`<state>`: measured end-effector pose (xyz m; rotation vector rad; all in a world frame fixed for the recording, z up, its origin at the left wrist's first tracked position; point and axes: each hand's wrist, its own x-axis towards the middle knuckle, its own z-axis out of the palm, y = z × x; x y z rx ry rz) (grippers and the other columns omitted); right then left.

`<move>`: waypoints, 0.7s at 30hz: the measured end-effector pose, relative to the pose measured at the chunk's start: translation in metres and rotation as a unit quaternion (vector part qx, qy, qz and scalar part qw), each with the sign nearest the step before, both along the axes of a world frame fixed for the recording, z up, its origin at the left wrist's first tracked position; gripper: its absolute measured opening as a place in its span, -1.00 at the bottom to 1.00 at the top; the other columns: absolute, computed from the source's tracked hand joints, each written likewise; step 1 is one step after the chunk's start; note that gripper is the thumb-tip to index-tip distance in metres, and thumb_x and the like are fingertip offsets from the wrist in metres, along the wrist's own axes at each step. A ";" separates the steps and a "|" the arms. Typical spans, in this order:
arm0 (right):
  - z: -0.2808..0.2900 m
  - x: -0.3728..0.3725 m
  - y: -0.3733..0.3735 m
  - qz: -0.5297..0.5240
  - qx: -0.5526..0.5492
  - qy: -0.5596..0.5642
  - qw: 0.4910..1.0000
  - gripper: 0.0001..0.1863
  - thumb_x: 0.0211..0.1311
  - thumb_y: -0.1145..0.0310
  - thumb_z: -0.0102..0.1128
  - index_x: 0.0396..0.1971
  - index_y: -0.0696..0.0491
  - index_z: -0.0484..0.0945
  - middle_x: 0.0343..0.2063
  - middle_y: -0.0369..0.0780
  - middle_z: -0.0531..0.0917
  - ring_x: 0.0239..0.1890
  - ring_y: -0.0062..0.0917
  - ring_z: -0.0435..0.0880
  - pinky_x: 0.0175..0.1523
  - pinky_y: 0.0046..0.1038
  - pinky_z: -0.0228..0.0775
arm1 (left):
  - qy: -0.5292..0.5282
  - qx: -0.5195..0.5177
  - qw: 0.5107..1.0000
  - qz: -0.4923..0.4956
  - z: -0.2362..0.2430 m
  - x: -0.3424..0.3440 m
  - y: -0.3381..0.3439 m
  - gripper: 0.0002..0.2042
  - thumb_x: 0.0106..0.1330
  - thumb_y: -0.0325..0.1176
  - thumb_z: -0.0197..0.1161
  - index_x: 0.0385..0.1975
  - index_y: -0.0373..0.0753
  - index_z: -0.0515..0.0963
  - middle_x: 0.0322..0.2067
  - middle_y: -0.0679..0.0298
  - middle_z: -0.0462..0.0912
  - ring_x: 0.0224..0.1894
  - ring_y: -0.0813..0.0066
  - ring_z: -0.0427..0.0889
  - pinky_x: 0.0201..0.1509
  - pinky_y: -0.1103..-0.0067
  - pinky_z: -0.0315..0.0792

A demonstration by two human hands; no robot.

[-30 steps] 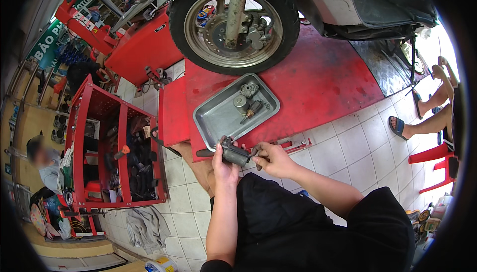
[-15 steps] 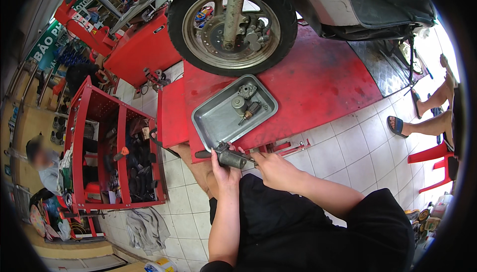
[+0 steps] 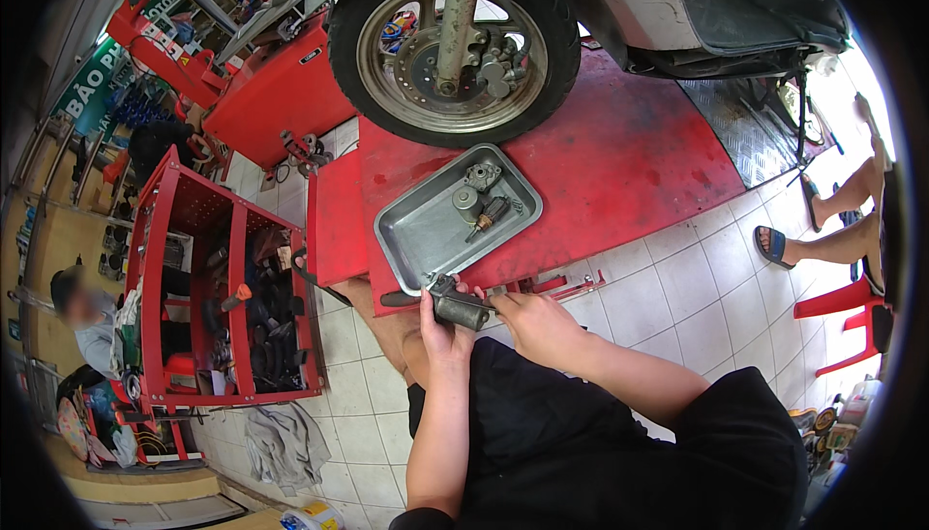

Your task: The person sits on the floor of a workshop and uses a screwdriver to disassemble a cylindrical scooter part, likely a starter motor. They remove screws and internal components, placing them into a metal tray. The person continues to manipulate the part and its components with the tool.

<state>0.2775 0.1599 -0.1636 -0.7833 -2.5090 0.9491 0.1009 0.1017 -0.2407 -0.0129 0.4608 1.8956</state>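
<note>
My left hand is closed around a grey cylindrical metal part that looks like a small starter motor. My right hand is closed on a thin dark tool, which lies across the top of the motor; its exact kind cannot be made out. Just beyond both hands, a metal tray rests on the red platform. Inside it are a round metal housing, a short metal cylinder and a dark part with a brass-coloured end.
A scooter's front wheel stands on the red lift platform behind the tray. To the left is a red tool cart full of tools, with a grey cloth on the tiled floor. Another person's sandalled foot and a red stool are at right.
The motor has shifted slightly right and turned a little in my left hand. My right hand and the tool have moved only slightly; the tray's contents stay put.
</note>
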 end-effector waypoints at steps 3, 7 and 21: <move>0.003 0.001 0.000 0.007 0.011 -0.015 1.000 -0.48 -0.01 0.61 0.18 0.07 0.23 0.47 -0.23 0.07 0.65 -0.20 -0.04 0.71 -0.17 -0.10 0.58 | -0.003 0.007 1.000 -0.002 0.000 0.000 -0.001 -0.54 0.49 0.04 0.05 0.06 -0.28 0.42 -0.06 0.14 0.55 -0.10 0.33 0.59 0.31 0.27 0.31; 0.005 0.000 -0.002 0.003 0.052 -0.025 0.998 -0.51 0.02 0.58 0.17 0.05 0.22 0.48 -0.23 0.01 0.65 -0.21 -0.09 0.72 -0.17 -0.15 0.60 | -0.007 0.007 1.000 -0.001 -0.002 0.000 -0.001 -0.54 0.49 0.04 0.06 0.06 -0.28 0.42 -0.06 0.13 0.55 -0.10 0.33 0.59 0.31 0.28 0.31; -0.002 -0.001 -0.008 -0.013 0.174 0.034 0.984 -0.54 -0.05 0.52 0.23 -0.03 0.18 0.57 -0.25 -0.11 0.66 -0.22 -0.25 0.73 -0.24 -0.28 0.62 | 0.051 0.004 0.998 -0.026 -0.008 0.001 -0.004 -0.55 0.48 -0.02 0.08 0.09 -0.32 0.41 -0.03 0.12 0.57 -0.03 0.26 0.57 0.25 0.14 0.41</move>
